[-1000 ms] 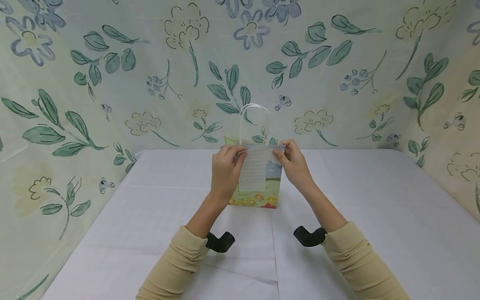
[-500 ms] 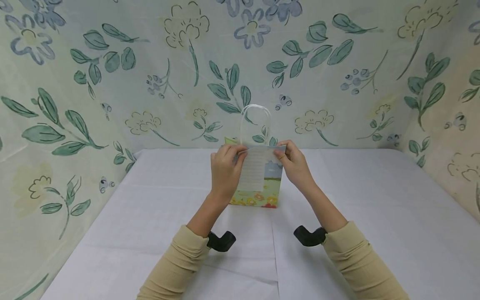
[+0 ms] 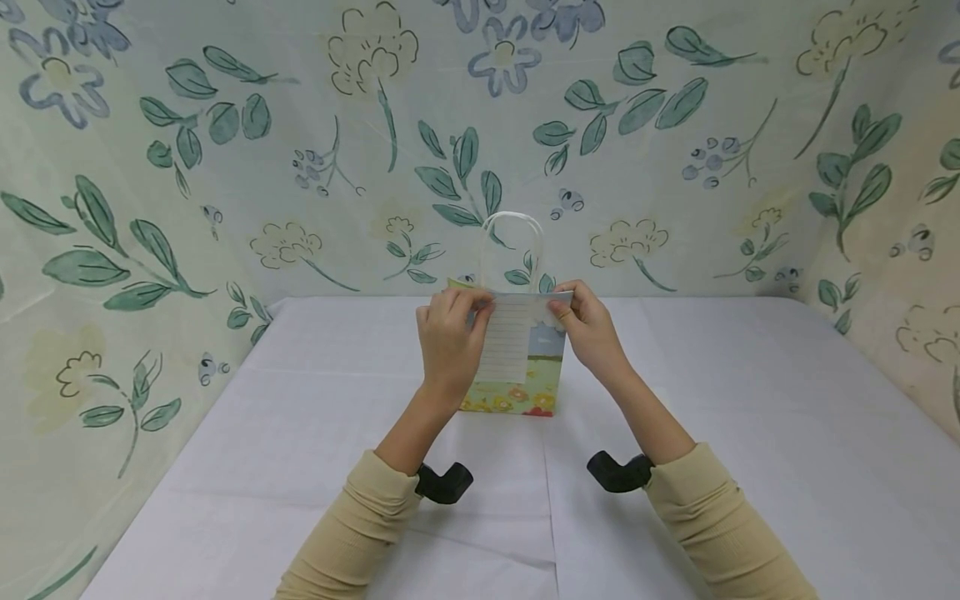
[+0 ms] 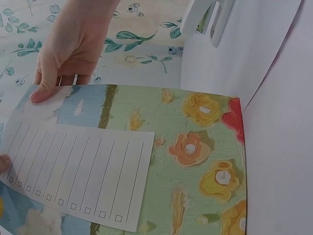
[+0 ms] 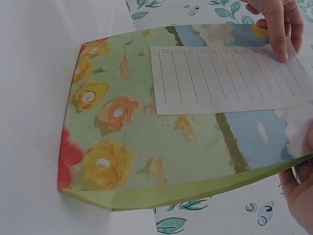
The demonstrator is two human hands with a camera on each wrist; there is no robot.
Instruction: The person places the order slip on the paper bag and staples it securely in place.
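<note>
From the head view, the flowered paper bag [image 3: 543, 375] stands upright straight ahead of me, its white handles [image 3: 513, 215] rising above the rim; my left hand [image 3: 450, 337] is at its upper left corner, and my right hand [image 3: 591, 329] pinches its upper right corner. The lined sheet [image 3: 504, 337] lies against the bag's front, its long axis running down from the rim towards the printed flowers, and my left hand, gripping its top end, is the nearer one. From the left wrist, my left thumb [image 4: 5, 164] presses the sheet near the bag's rim, on the checkbox edge; the bottom end reaches the bag's green part. From the right wrist, the sheet sits well apart from the bag's green side panel [image 5: 156, 194], which is on my right hand's side. I cannot tell whether anything fastens it.
</note>
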